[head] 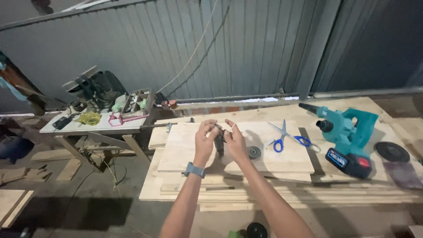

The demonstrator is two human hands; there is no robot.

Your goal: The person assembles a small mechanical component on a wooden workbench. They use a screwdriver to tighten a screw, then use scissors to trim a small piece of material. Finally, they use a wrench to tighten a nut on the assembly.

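Observation:
My left hand [206, 137] and my right hand [233, 140] meet over a pale wooden board [185, 152] on a workbench. Together they hold a small dark tool part [220, 143], upright between the fingers; its exact shape is hard to tell. A wristband sits on my left wrist. A small round dark disc [254, 152] lies on the board just right of my right hand. Blue-handled scissors [284, 139] lie open further right.
A teal cordless blower [346, 136] with a battery lies at the right, and a black round disc [391, 151] beyond it. A side table [83, 128] at the left carries a compartment tray, a pink box and cables. Corrugated metal wall behind. Wood offcuts lie on the floor.

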